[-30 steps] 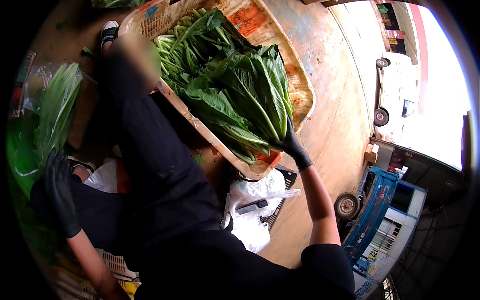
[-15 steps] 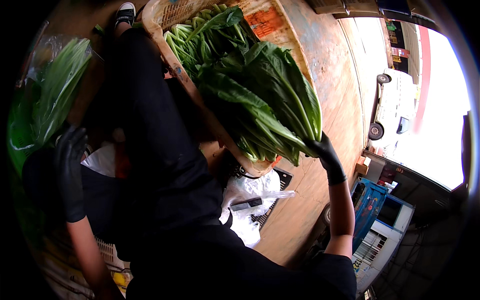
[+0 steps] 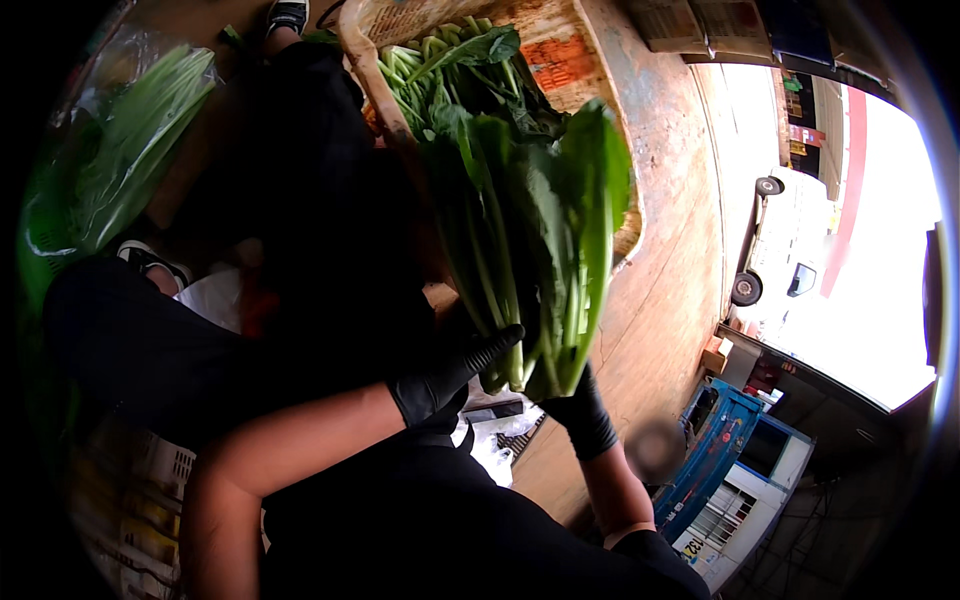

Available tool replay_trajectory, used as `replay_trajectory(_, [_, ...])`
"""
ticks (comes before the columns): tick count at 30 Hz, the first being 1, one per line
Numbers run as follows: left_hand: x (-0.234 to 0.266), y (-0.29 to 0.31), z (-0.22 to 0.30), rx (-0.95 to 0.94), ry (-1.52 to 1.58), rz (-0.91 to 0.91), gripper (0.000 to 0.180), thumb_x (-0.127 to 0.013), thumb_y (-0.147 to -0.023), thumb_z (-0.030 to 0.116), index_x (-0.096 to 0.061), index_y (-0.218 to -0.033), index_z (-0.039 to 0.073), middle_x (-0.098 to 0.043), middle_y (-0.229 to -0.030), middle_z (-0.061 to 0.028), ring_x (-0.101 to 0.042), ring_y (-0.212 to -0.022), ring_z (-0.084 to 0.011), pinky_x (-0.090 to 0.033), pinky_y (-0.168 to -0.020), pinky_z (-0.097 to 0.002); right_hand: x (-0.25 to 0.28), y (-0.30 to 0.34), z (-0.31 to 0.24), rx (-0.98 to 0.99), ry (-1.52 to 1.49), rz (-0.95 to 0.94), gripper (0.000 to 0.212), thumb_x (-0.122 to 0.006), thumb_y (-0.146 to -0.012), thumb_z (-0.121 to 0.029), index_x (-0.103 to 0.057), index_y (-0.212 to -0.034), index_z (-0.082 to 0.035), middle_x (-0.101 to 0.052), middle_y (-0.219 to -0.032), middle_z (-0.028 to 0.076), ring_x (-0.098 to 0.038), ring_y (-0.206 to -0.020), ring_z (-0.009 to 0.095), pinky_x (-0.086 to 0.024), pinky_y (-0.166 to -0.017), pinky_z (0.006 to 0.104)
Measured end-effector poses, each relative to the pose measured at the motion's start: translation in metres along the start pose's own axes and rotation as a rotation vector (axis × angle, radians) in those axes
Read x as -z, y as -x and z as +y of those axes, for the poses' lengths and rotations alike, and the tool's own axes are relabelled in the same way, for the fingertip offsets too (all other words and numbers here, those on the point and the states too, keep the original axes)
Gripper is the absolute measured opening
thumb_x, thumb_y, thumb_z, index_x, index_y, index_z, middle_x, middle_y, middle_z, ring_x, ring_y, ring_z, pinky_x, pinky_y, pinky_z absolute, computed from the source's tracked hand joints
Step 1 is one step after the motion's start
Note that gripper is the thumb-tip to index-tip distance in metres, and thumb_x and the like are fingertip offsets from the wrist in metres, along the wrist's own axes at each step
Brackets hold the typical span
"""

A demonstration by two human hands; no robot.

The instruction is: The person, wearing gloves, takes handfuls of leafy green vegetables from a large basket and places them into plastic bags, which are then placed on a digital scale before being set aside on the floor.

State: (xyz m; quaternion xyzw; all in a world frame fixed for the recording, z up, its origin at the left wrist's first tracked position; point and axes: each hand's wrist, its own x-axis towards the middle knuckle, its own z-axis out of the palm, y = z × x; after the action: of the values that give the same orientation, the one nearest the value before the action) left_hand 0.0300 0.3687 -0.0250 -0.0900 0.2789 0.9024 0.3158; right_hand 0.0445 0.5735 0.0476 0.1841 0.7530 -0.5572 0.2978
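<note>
In front of me a bunch of long-leaved greens (image 3: 540, 240) stands with its leaves away from me and its cut stems toward my body. My right hand (image 3: 578, 412), in a black glove, is closed round the stem ends from below and the right. Against the left side of the stems, my gloved left hand (image 3: 450, 378) grips the same bunch, one finger lying across it. The leaf tips overlap a worn, pale plastic crate (image 3: 366, 75). More greens (image 3: 450, 60) lie inside that crate, partly hidden behind the bunch.
At far left, greens in a clear plastic bag (image 3: 145, 140) rest by a green crate (image 3: 50, 225). White plastic bags (image 3: 490, 450) and a dark phone (image 3: 495, 410) lie beside my lap. Beyond the floor stand a white van (image 3: 790, 225) and a blue vehicle (image 3: 720, 435).
My left hand has come across from the far left onto the stems. My right hand has drawn the bunch toward me, off the crate's near end, and its leaves now point away from me.
</note>
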Motion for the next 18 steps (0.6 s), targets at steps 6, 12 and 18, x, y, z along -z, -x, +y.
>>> replay_trajectory(6, [0.024, 0.009, -0.021, -0.201, -0.328, 0.174, 0.041, -0.056, -0.091, 0.029, -0.051, -0.118, -0.002, -0.060, -0.109, -0.0120, -0.057, -0.101, -0.0200, -0.045, -0.088, -0.0317, -0.051, -0.016, 0.031, 0.278, 0.465, -0.098, 0.054, -0.075, -0.071, -0.012, -0.049, -0.118, -0.005, -0.060, -0.103, 0.007, -0.060, -0.094, 0.018, -0.048, -0.081, 0.0295])
replay_trajectory(12, [0.031, 0.013, 0.001, -0.316, -0.900, 0.153, 0.034, -0.062, -0.085, 0.027, -0.056, -0.106, 0.001, -0.061, -0.094, -0.0176, -0.059, -0.084, -0.0329, -0.047, -0.077, -0.0404, -0.073, -0.019, 0.067, 0.531, 0.667, 0.122, 0.070, -0.071, -0.074, -0.039, -0.040, -0.125, -0.003, -0.051, -0.120, 0.014, -0.050, -0.110, 0.027, -0.041, -0.093, 0.0414])
replay_trajectory(18, [-0.016, 0.035, 0.049, -0.659, -0.825, 0.166, 0.031, -0.058, -0.087, 0.017, -0.050, -0.114, 0.005, -0.057, -0.100, -0.0121, -0.057, -0.087, -0.0258, -0.047, -0.080, -0.0369, -0.066, -0.008, 0.033, 0.684, 0.872, 0.325, 0.077, -0.075, -0.068, -0.024, -0.034, -0.130, -0.001, -0.046, -0.123, 0.016, -0.050, -0.110, 0.027, -0.040, -0.095, 0.0401])
